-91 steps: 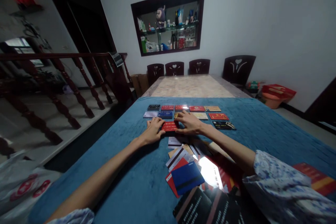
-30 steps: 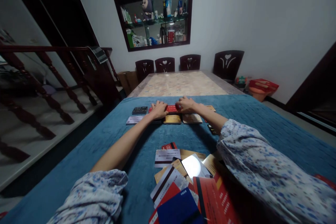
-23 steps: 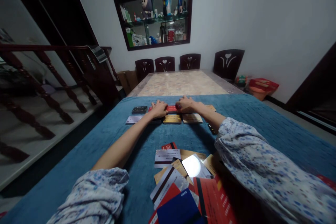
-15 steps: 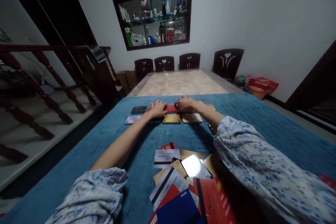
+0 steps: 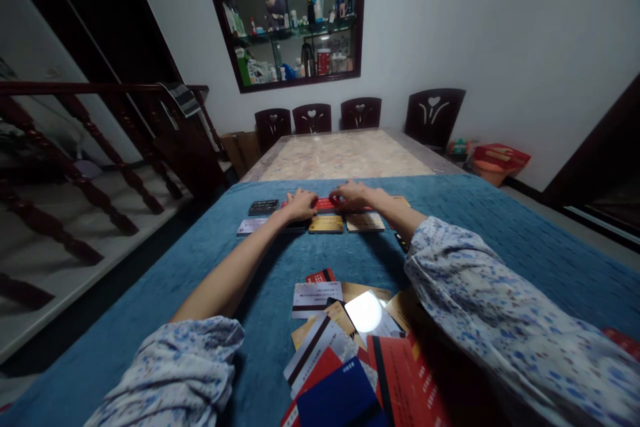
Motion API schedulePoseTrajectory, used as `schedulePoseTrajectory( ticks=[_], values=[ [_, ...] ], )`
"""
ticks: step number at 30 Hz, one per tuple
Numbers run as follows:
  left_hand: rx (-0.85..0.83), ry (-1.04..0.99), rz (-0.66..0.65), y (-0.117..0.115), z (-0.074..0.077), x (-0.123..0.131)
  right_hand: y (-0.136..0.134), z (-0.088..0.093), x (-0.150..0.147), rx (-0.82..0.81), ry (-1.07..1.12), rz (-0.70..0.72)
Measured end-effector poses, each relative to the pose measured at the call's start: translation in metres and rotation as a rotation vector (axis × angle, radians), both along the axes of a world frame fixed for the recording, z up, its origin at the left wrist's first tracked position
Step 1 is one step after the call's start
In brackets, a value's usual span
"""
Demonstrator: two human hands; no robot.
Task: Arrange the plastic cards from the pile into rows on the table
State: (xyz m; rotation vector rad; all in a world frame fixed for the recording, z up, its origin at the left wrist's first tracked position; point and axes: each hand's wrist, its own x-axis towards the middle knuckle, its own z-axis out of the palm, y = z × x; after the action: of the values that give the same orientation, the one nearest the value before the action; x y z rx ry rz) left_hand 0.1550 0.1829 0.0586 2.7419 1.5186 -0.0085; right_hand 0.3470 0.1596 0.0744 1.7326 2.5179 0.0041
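Note:
Both arms reach forward over a blue cloth to a stack of red bank cards (image 5: 325, 204) in the back row. My left hand (image 5: 301, 205) has curled fingers against its left end. My right hand (image 5: 351, 196) grips its right end, fingers bent. In front of that stack lies a gold card stack (image 5: 326, 225), with a beige card stack (image 5: 365, 223) to its right. A black card stack (image 5: 263, 207) and a lilac-white card stack (image 5: 250, 226) sit left of my left hand. My wrists partly cover other stacks.
Nearer me is a loose, overlapping heap of cards, with a blue card (image 5: 340, 395), a red card (image 5: 400, 373) and a white striped card (image 5: 316, 299). The blue cloth (image 5: 175, 293) covers the near table. Dark chairs (image 5: 361, 113) stand at the far end.
The view has tilted down very slightly. Both hands stay at the ends of the red stack, with hardly any visible movement.

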Motion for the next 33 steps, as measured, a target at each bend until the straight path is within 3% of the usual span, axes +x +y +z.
schedulePoseTrajectory(
  ticks=[21, 27, 33],
  values=[
    [0.077, -0.063, -0.058, -0.02, 0.013, -0.01, -0.017, 0.006, -0.001, 0.098, -0.05, 0.023],
    [0.119, -0.104, -0.137, -0.036, 0.011, -0.018, -0.032, 0.006, 0.003, 0.138, -0.032, 0.063],
    [0.138, -0.192, -0.205, -0.068, 0.003, -0.02, -0.056, 0.01, 0.002, 0.19, 0.0, 0.111]
  ],
)
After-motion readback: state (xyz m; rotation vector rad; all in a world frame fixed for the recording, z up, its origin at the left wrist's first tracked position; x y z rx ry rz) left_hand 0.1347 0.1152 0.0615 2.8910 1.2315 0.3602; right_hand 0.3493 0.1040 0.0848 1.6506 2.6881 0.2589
